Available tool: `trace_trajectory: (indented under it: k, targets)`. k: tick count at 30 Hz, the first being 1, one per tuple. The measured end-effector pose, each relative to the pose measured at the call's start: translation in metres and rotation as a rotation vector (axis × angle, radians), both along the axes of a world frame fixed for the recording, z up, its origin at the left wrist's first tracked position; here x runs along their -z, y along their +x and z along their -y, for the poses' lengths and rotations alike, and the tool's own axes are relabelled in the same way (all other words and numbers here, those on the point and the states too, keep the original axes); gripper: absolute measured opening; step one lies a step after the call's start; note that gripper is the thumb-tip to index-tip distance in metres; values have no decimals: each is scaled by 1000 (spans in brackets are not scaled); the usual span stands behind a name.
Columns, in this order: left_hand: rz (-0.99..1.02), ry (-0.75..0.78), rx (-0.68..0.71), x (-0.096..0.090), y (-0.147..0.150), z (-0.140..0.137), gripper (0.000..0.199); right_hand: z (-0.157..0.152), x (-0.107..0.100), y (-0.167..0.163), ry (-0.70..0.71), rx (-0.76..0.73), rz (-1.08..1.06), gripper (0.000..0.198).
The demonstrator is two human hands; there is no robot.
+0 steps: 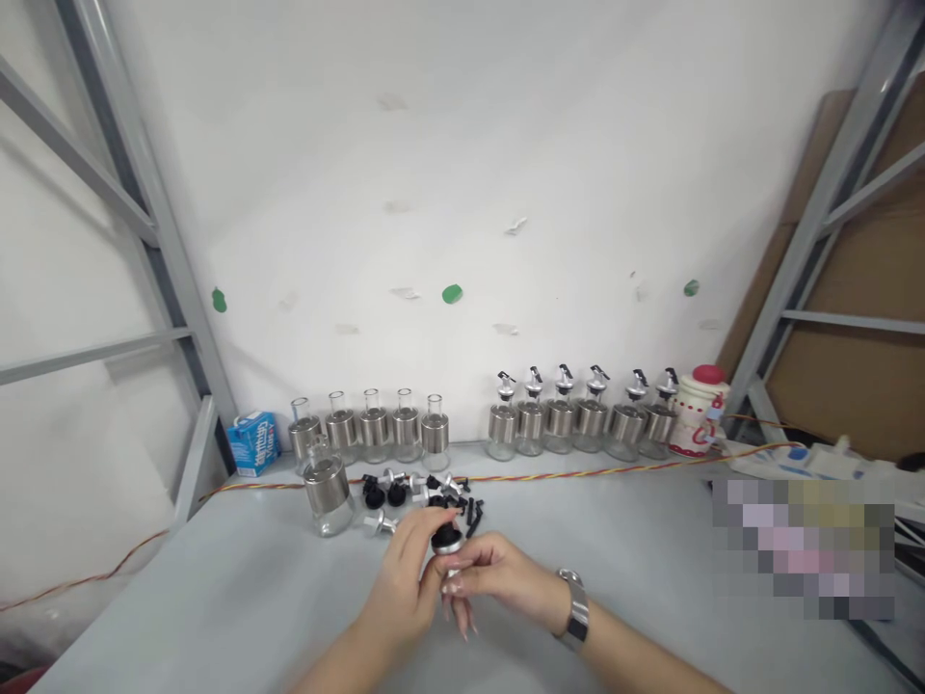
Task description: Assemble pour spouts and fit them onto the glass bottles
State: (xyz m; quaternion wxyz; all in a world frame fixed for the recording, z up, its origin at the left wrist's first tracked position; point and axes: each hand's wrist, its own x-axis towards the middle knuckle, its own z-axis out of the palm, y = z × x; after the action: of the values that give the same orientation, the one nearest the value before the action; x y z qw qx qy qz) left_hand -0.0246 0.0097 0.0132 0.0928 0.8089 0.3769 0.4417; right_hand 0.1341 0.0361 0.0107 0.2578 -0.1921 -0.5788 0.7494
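Pinching a round black-and-silver pourer top [446, 538] between left hand [406, 571] and right hand [512, 578], fingers of both nearly closed, over the grey worktop [224, 588]. Facing, from there, loose black-and-silver pourer pieces [396, 493] at eleven o'clock; an uncapped, steel-banded glass bottle [328, 487] at ten; farther, five matching bottles [374, 427] at eleven, six pourer-topped bottles [562, 418] at half past one.
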Motion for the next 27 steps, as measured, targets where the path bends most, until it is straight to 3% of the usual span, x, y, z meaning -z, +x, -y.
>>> trace_trajectory:
  k: [3, 5, 9, 12, 16, 22, 25, 27]
  targets:
    - [-29, 22, -42, 0, 1, -1, 34, 1, -3, -1, 56, 7, 26, 25]
    - [-47, 26, -116, 0, 2, -4, 30, 4, -5, -3, 145, 96, 70, 20]
    - [-91, 5, -224, 4, 4, -10, 28, 12, -4, -6, 516, 420, 341, 4]
    - [-108, -15, -227, 3, 4, -8, 35, 17, -1, -7, 695, 495, 513, 16]
    - [-117, -84, -139, -12, 4, -1, 49, 20, -2, -6, 667, 437, 496, 23]
    - [16, -257, 6, -19, 8, -1, 29, 22, -8, -7, 587, 368, 444, 33]
    - [40, -201, -47, -10, 10, -3, 30, 23, -8, -8, 593, 391, 443, 35]
    - [24, -60, -141, -4, 8, -5, 32, 23, -7, -8, 648, 436, 477, 35]
